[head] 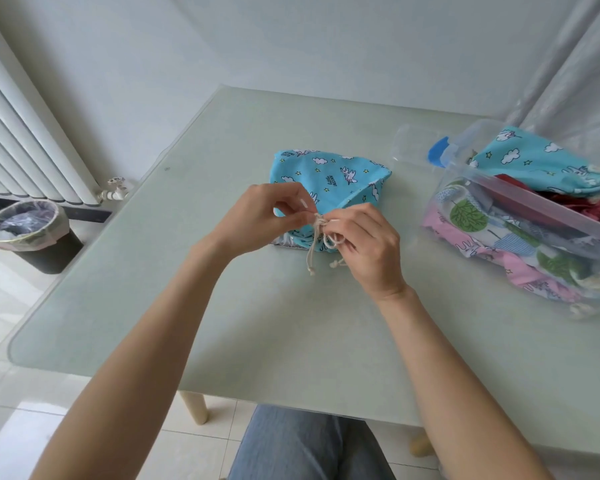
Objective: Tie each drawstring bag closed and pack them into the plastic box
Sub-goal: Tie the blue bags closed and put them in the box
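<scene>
A blue drawstring bag [329, 178] printed with clouds, stars and unicorns lies in the middle of the table, its gathered mouth toward me. Its cream drawstring [321, 233] is bunched at the mouth, with two knotted ends hanging down onto the table. My left hand [260, 216] pinches the cord from the left at the mouth. My right hand [364, 244] pinches a loop of the same cord from the right. The clear plastic box [520, 202] stands at the right and holds several patterned bags, with another blue bag [537, 164] lying on top.
The pale green table [274, 323] has a clear cover. The box's clear lid with a blue latch [438, 154] lies just left of the box. A lined waste bin [28, 230] stands on the floor at the left, beside a white radiator [25, 140].
</scene>
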A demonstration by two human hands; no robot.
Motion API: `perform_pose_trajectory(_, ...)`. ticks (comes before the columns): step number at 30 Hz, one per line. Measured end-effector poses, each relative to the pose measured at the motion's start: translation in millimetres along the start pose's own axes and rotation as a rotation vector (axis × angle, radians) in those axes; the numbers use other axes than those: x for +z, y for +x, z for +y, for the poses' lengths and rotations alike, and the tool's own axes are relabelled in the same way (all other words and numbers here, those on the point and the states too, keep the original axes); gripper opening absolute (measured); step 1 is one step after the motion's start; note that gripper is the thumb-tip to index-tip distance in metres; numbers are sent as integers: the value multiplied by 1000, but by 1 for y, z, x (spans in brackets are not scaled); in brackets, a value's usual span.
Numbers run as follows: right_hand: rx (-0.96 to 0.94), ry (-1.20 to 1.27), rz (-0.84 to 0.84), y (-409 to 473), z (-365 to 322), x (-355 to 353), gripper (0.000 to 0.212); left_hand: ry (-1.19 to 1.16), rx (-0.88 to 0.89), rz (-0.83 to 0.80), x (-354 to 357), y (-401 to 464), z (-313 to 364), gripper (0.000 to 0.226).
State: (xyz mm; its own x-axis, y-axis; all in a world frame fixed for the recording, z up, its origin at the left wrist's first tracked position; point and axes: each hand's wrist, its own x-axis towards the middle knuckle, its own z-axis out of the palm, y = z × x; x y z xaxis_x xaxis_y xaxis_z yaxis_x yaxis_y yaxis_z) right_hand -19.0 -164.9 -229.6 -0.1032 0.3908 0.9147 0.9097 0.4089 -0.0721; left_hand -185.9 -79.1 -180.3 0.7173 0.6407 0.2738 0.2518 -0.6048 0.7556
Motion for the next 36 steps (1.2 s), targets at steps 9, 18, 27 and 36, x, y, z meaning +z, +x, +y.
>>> perform_pose_trajectory(9,228,209,31,-3,-3,-1,11,-126,-48,29,10,-8,9,18)
perform_pose_trajectory(18,350,389,-90,-5,-2,-4,9,-106,-83,143,12,-11,-4,9)
perform_pose_trajectory(27,617,413,-121,-5,2,-18,7,241,-42,441,14,-22,-22,18)
perform_pose_trajectory(36,552,242,-312,-5,8,-39,15,200,-168,368,12,-22,-24,28)
